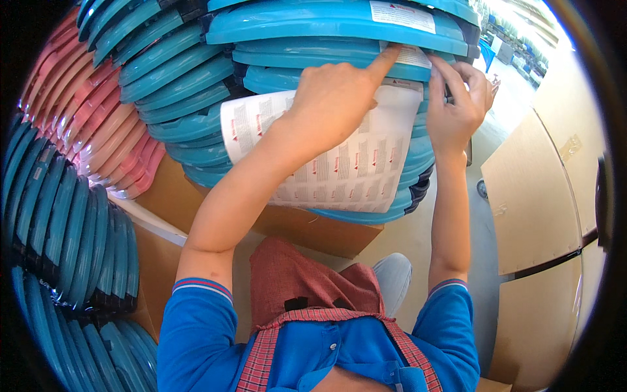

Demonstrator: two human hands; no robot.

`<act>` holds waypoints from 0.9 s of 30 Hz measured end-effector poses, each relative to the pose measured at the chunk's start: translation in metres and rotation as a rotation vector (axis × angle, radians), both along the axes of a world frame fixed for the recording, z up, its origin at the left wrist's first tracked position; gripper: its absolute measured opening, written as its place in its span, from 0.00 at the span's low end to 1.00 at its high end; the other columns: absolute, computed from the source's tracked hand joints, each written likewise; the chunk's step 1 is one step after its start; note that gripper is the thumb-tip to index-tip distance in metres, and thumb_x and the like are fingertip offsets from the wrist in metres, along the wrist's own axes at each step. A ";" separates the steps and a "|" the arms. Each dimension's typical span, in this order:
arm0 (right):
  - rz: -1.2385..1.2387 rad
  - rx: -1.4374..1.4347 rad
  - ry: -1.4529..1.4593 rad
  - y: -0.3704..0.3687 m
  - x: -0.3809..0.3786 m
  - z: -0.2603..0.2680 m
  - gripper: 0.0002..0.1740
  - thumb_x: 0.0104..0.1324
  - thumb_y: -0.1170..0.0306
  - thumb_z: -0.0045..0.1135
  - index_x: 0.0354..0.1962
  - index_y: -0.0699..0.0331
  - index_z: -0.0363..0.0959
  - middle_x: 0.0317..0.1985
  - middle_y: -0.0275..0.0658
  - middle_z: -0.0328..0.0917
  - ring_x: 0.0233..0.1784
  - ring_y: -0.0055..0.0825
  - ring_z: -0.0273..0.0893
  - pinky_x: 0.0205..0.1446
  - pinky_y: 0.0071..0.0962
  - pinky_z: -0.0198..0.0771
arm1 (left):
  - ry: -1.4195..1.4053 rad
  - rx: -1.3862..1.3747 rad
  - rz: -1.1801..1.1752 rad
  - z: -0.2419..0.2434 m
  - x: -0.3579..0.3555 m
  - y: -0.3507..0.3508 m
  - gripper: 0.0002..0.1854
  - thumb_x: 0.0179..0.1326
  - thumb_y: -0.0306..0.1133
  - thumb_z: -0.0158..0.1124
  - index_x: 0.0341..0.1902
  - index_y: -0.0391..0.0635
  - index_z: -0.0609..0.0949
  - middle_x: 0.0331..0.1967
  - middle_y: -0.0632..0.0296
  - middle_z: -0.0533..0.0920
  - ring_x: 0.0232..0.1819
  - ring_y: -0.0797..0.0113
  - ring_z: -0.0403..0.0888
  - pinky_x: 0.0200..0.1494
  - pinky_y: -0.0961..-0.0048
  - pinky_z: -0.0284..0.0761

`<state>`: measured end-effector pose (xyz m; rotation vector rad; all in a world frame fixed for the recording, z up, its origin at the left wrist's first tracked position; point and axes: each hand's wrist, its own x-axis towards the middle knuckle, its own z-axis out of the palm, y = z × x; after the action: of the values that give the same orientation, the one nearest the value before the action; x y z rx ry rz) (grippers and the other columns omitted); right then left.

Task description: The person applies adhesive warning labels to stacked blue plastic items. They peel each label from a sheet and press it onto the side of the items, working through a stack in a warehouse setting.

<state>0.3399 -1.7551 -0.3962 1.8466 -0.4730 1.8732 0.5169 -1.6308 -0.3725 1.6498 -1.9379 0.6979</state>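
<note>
Across the front of a stack of teal plastic parts (274, 54), my left hand (338, 98) stretches its index finger onto a white printed label (414, 56). That label lies on the rim of one part. Its curled fingers are on a large sheet of labels (362, 161), which hangs before the stack with its left edge curled. My right hand (455, 98) has its index finger and thumb at the label's right end; whether they pinch it is hidden. Just below, another label (404, 83) shows near the sheet's top edge. A similar label (401, 16) sits on the part above.
Pink plastic parts (105, 132) are stacked at the left, with more teal parts (68, 225) nearer me. Brown cardboard (318, 230) lies under the middle stack. Large cardboard boxes (534, 196) stand at the right, beside a caster wheel (482, 188) on the floor.
</note>
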 end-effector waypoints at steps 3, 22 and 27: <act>0.003 0.019 0.062 0.012 0.000 -0.011 0.20 0.66 0.71 0.67 0.57 0.57 0.84 0.51 0.38 0.83 0.56 0.36 0.78 0.62 0.36 0.67 | 0.016 0.001 0.049 -0.005 0.009 0.009 0.49 0.63 0.33 0.72 0.85 0.68 0.57 0.30 0.49 0.88 0.32 0.44 0.88 0.34 0.53 0.83; -0.110 0.081 0.159 0.028 0.031 -0.026 0.31 0.70 0.67 0.62 0.70 0.61 0.70 0.69 0.41 0.76 0.76 0.30 0.69 0.75 0.42 0.48 | 0.132 0.028 -0.071 -0.035 0.009 0.056 0.54 0.62 0.34 0.73 0.86 0.64 0.51 0.23 0.52 0.86 0.25 0.47 0.86 0.30 0.54 0.80; -0.114 0.105 0.095 0.039 0.043 -0.024 0.32 0.69 0.65 0.63 0.70 0.61 0.70 0.69 0.41 0.77 0.76 0.32 0.69 0.74 0.43 0.47 | 0.133 0.103 0.028 -0.024 0.018 0.053 0.56 0.63 0.35 0.72 0.87 0.60 0.46 0.32 0.49 0.89 0.33 0.41 0.88 0.37 0.51 0.82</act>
<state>0.3827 -1.7163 -0.4203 1.9238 -0.6410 1.7066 0.5351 -1.5781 -0.3962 1.7421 -1.8871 0.4926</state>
